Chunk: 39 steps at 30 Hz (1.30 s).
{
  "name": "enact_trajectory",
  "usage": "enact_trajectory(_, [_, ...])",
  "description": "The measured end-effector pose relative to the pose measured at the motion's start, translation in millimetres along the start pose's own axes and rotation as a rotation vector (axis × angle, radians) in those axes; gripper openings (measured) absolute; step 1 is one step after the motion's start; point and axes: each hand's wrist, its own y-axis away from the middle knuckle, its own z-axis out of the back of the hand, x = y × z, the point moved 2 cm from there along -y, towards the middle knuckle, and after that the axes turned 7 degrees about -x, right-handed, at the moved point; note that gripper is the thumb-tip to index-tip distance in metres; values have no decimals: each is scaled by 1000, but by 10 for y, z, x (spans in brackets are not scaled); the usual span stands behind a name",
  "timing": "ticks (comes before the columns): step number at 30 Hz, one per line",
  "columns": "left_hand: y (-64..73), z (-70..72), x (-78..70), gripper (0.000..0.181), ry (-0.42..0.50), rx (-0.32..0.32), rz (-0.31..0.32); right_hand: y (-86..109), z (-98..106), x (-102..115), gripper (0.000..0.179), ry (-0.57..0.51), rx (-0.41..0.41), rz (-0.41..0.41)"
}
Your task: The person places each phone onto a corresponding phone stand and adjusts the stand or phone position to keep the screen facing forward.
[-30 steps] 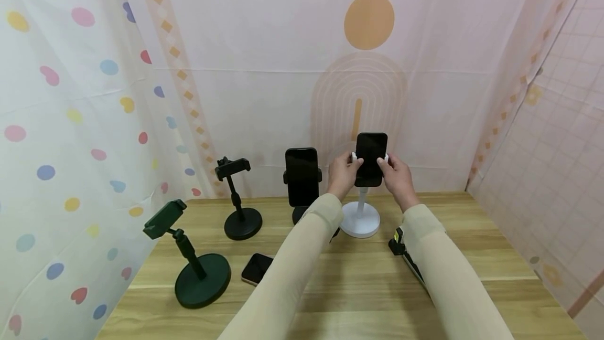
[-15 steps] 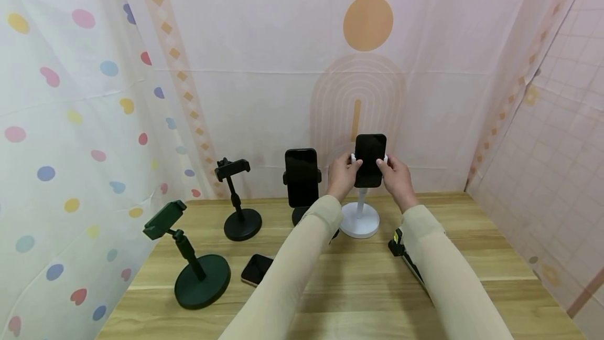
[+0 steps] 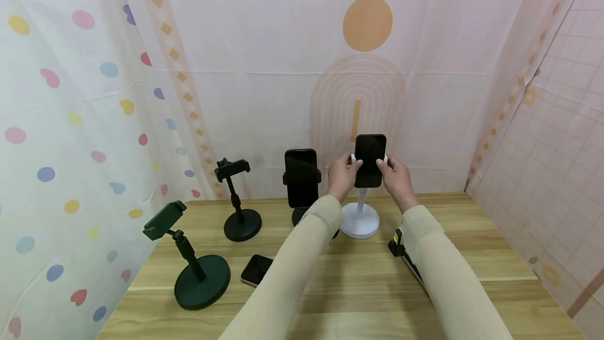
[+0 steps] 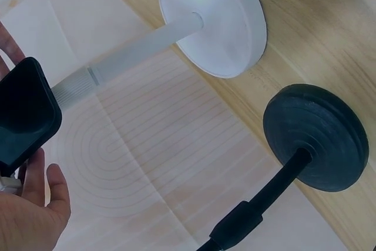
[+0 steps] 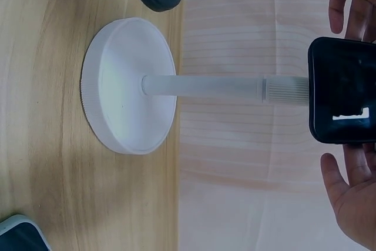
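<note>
Thumbs (image 3: pixel 357 164) on its front, the left hand (image 3: pixel 341 176) and right hand (image 3: pixel 398 180) pinch a phone (image 3: pixel 370 161) by both sides, upright atop the white stand (image 3: pixel 360 224). Just left, a black stand (image 3: pixel 298 215) bears a second phone (image 3: pixel 302 177); farther left on the table (image 3: pixel 349 298) are another black stand (image 3: pixel 243 225), a green stand (image 3: pixel 203 285) and a third phone (image 3: pixel 256 269), lying flat

Wood-grain tabletop (image 3: pixel 358 293) sits before a pale pink cloth (image 3: pixel 255 30) (arches (image 3: pixel 330 104) and a tan disc (image 3: pixel 367 23) printed on it). Spotted curtain (image 3: pixel 61 172) left; grid-patterned sheet (image 3: pixel 557 140) right.
</note>
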Motion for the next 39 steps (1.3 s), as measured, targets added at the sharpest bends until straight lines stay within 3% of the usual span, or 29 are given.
enact_trajectory(16, [-25,-2,33,30,-6,-11,-12,-2,-22,-15,53,-6,17,-43])
enact_trajectory(24, [3,2,56,32,24,-14,-39,17,-42,-76,46,18,12,-24])
enact_trajectory(39, [29,-35,145,46,47,1,-10,46,-72,-198,48,65,38,-19])
